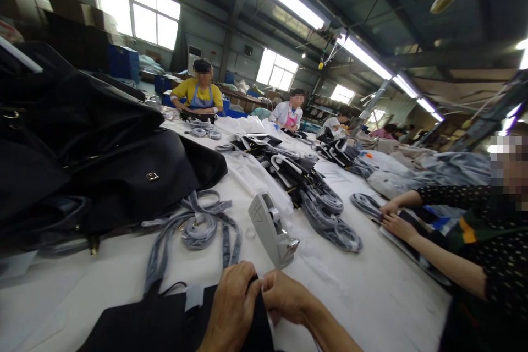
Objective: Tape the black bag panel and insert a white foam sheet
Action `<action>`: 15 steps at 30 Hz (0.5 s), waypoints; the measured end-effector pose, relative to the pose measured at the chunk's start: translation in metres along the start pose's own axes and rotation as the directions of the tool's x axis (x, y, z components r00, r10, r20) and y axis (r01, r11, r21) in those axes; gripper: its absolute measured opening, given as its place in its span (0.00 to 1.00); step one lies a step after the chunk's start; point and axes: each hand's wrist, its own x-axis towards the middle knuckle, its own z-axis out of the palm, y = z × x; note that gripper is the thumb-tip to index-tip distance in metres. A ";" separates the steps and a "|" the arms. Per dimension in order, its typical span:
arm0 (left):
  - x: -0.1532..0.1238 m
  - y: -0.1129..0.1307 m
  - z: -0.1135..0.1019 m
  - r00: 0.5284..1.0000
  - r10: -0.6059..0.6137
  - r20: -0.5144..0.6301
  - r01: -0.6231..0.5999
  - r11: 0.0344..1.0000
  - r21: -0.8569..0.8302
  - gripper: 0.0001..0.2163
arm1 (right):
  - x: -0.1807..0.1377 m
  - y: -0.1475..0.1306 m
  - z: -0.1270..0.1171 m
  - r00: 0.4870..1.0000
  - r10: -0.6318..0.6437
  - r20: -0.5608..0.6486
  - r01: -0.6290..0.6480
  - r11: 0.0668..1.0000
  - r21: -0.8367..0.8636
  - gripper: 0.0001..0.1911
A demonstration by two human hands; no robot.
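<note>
At the bottom centre, my left hand (231, 308) and my right hand (282, 296) are both closed, pinching the top edge of a black fabric bag piece (148, 323) that lies on the white table (371, 297). The two hands touch each other over the fabric. A small grey tab (193, 296) sticks up from the fabric just left of my left hand. A grey tape dispenser (272, 230) stands on the table right behind my hands.
A heap of black bags (94, 165) fills the left side. Grey wrapped straps (198, 228) lie beside it, more straps and bag parts (317, 198) run down the middle. A co-worker's hands (396, 220) work at the right; other people sit further back.
</note>
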 end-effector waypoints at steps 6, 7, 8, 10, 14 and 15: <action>-0.001 0.009 -0.005 0.972 0.222 -0.082 -0.210 0.968 0.140 0.09 | 0.012 0.009 -0.003 0.992 -0.037 -0.119 0.010 0.976 -0.219 0.06; -0.001 0.010 -0.006 0.968 0.240 -0.076 -0.227 0.962 0.152 0.09 | 0.013 0.010 -0.003 0.993 -0.056 -0.104 0.031 0.973 -0.227 0.06; -0.002 0.011 -0.007 0.965 0.251 -0.068 -0.238 0.957 0.166 0.09 | 0.014 0.010 -0.003 0.994 -0.076 -0.082 0.055 0.971 -0.232 0.06; -0.001 0.011 -0.007 0.967 0.250 -0.039 -0.238 0.950 0.202 0.08 | 0.016 0.011 -0.002 0.992 -0.121 -0.032 0.110 0.963 -0.244 0.04; 0.006 0.004 -0.002 0.994 0.075 0.082 -0.096 0.947 0.306 0.08 | 0.019 0.011 0.004 0.976 -0.216 -0.005 0.211 0.957 -0.200 0.05; 0.009 0.003 -0.001 0.993 0.004 0.121 -0.045 0.942 0.333 0.07 | 0.017 0.010 0.005 0.974 -0.226 -0.017 0.220 0.963 -0.157 0.05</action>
